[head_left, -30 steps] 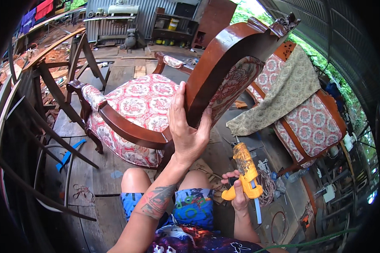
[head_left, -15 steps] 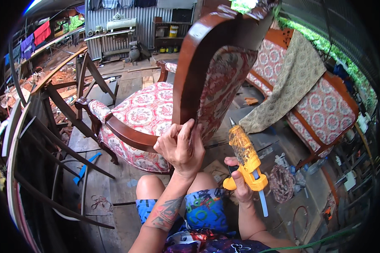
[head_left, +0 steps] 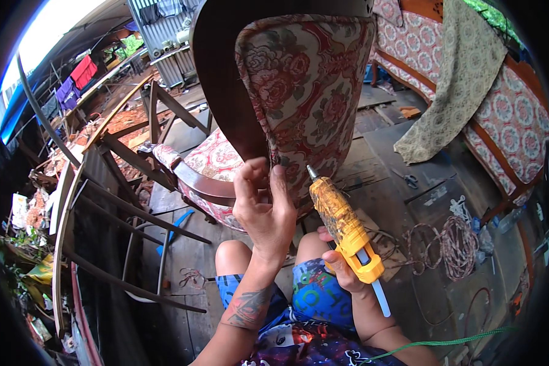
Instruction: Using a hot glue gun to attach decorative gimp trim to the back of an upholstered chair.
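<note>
My right hand (head_left: 346, 271) is closed around the handle of a yellow hot glue gun (head_left: 341, 226), stained dark on its barrel. A pale glue stick (head_left: 381, 299) sticks out of its rear, and the nozzle points up and left toward the chair. My left hand (head_left: 263, 210) is raised at the lower back edge of an upholstered armchair (head_left: 305, 91), thumb and bent fingers apart. Its fingertips are beside the piped seam (head_left: 263, 122), where floral fabric meets the dark wood frame; whether they touch it is hard to tell.
A matching floral sofa (head_left: 409, 43) with a patterned cloth (head_left: 451, 91) draped over it stands at the right. Coiled rope (head_left: 459, 247) and scissors (head_left: 407, 178) lie on the plank floor. Dark curved furniture pieces (head_left: 146, 213) crowd the left. A green cord (head_left: 445, 343) crosses at lower right.
My view has shifted, with the chair's back panel showing more fully. My left fingers have loosened from a pinch at the seam. The glue gun has come nearer to the chair back.
</note>
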A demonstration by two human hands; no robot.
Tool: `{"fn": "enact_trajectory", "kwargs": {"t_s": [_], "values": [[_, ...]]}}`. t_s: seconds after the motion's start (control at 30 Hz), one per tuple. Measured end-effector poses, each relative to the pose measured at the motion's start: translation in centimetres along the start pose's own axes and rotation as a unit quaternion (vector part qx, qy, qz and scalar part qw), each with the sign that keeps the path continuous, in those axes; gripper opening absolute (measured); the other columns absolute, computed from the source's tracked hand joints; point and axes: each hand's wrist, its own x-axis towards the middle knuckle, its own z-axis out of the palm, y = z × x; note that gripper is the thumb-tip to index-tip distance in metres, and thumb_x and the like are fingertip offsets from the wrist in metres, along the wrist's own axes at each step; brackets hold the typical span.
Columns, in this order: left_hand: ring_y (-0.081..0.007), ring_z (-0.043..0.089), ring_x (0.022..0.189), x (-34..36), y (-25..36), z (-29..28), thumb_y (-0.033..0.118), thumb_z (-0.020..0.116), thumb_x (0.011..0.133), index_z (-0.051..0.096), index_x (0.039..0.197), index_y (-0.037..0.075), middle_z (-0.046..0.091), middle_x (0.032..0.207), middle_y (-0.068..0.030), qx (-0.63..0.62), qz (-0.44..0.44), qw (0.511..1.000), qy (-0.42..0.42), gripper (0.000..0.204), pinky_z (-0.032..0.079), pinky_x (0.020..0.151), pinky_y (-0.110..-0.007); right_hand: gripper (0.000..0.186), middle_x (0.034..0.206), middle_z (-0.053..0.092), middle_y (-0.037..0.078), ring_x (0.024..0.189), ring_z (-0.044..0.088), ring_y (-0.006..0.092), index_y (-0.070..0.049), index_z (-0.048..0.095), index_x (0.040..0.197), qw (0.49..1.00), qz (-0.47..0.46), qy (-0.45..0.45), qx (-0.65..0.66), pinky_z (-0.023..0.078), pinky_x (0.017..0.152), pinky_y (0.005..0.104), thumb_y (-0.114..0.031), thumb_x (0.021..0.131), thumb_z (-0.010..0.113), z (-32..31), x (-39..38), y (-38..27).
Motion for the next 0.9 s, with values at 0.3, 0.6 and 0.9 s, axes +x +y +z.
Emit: {"fn": "enact_trajectory", "kwargs": {"t_s": [0.3, 0.6, 0.9], "values": [[-0.0167, 0.063, 0.066, 2.5, -1.7, -0.5, 0.0, 0.082, 0.083, 0.071, 0.107, 0.003, 0.071, 0.088, -0.0073, 0.227, 0.281, 0.932, 0.013, 0.026, 0.049, 0.058, -0.029, 0.033, 0.092, 0.074, 0.009, 0.089, 0.073, 0.0189, 0.005, 0.066, 0.114, 0.998, 0.0, 0.017, 0.064, 0.059, 0.083, 0.0315, -0.01, 0.09, 0.083, -0.4, -0.5, 1.2], [-0.0248, 0.068, 0.077, 2.0, -1.0, 0.3, 0.001, 0.078, 0.084, 0.071, 0.123, 0.005, 0.074, 0.096, -0.0104, 0.246, 0.281, 0.927, 0.009, 0.039, 0.054, 0.071, -0.036, 0.031, 0.107, 0.07, 0.013, 0.106, 0.068, 0.0291, 0.0, 0.064, 0.116, 0.999, 0.022, -0.025, -0.024, 0.052, 0.098, 0.0441, -0.023, 0.097, 0.072, -2.0, -1.3, 0.5], [-0.0243, 0.063, 0.073, 1.3, -1.6, 0.7, 0.0, 0.074, 0.087, 0.06, 0.147, 0.012, 0.066, 0.083, -0.0086, 0.157, 0.228, 0.961, -0.001, 0.063, 0.052, 0.07, -0.036, 0.03, 0.112, 0.071, 0.014, 0.11, 0.069, 0.0291, 0.0, 0.065, 0.118, 1.0, -0.018, -0.019, 0.012, 0.052, 0.101, 0.0435, -0.018, 0.095, 0.075, -1.8, -1.3, -0.8]]}}
